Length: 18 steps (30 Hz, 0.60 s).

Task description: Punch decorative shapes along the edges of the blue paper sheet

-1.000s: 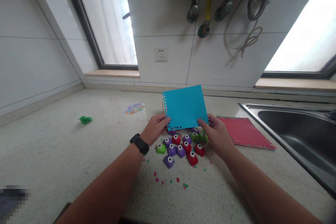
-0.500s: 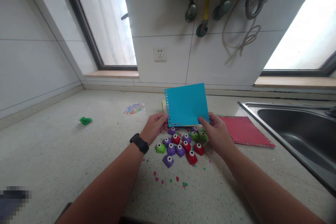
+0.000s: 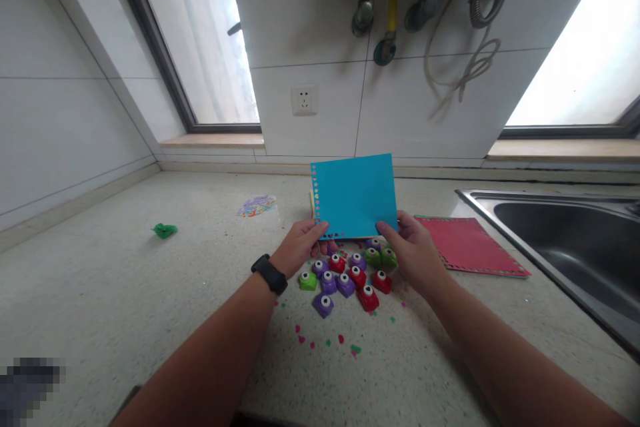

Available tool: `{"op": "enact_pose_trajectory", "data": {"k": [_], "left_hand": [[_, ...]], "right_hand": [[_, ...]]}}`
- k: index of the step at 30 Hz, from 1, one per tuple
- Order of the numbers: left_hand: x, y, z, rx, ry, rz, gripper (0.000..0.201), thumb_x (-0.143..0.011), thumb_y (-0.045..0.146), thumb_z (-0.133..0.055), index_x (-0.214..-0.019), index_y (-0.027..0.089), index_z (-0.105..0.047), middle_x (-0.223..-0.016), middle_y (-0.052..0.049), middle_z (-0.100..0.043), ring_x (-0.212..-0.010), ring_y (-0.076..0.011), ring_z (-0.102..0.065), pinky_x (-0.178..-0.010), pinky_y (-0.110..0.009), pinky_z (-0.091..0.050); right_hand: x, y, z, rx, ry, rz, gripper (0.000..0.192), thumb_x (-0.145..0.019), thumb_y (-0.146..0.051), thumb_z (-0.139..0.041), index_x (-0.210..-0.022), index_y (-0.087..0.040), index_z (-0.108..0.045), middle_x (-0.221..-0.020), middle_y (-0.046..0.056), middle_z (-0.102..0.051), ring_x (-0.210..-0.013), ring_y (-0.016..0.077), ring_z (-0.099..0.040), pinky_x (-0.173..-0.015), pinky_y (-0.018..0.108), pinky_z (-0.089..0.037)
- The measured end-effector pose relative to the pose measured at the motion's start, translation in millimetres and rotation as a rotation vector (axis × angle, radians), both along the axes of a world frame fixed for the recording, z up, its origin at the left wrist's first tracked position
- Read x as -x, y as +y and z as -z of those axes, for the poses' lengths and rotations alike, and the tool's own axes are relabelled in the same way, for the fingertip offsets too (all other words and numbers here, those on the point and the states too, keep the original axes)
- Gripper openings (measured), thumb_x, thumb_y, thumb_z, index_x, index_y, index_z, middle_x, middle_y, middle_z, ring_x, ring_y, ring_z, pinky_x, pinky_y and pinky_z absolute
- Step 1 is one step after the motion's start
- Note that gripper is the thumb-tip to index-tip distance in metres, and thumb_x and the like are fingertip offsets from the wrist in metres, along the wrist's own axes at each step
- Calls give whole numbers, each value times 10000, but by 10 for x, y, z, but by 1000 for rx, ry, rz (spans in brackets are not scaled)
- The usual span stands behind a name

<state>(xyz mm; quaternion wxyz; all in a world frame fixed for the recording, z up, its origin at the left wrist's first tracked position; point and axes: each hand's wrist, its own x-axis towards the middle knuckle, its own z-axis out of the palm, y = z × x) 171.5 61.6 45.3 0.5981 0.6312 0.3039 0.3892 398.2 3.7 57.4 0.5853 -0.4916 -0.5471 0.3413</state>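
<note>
A blue sheet of paper (image 3: 353,197) with small holes punched along its left and bottom edges is held up between my hands. My left hand (image 3: 306,239), with a black watch on the wrist, pinches its lower left corner. At the lower right corner, my right hand (image 3: 410,243) grips it, thumb on the front face. Below the sheet stand several small craft punches in purple (image 3: 323,304), red (image 3: 369,298) and green (image 3: 307,280). Tiny paper cut-outs (image 3: 301,339) in pink, red and green lie scattered around them. A pale yellowish edge shows behind the sheet's left side.
A stack of red paper (image 3: 473,245) with punched edges lies right of my right hand, beside the steel sink (image 3: 555,240). A colourful patterned sheet (image 3: 257,205) and a crumpled green piece (image 3: 165,231) lie to the left. Behind rises a tiled wall with a socket (image 3: 304,100) and hoses.
My left hand has shifted slightly along the sheet's lower left corner, its thumb now further over the front. The blue sheet has risen a little. The view has moved slightly.
</note>
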Motion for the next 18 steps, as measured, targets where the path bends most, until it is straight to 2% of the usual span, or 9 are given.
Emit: {"op": "enact_pose_trajectory", "data": {"k": [5,12,18], "left_hand": [[-5,-5,25,36,22,22,483,-858,597,-631,-786,119,-634,-683,-64,-680,-518,-89,-511,-484,-213,-322],[3,-1,70,68,29,33,448,-836,566,-680,-822,119,-649,-698,-49,-674,-568,-85,-543,-542,-203,-383],[1,-17,76,107,-14,28,431,-800,550,-725,-929,146,-650,-811,-29,-673,-670,-122,-634,-586,-223,-458]], "right_hand": [[-2,6,37,-19,-17,-33,270,-865,-425,-669,-1026,-218,-606,-929,40,-673,-900,223,-633,-800,355,-508],[-13,2,54,-30,-68,-50,251,-894,-415,-657,-1019,-203,-607,-977,48,-666,-868,201,-601,-784,342,-483],[-26,0,66,-41,-130,-70,258,-911,-433,-639,-1009,-197,-603,-969,45,-651,-866,203,-592,-783,348,-474]]}}
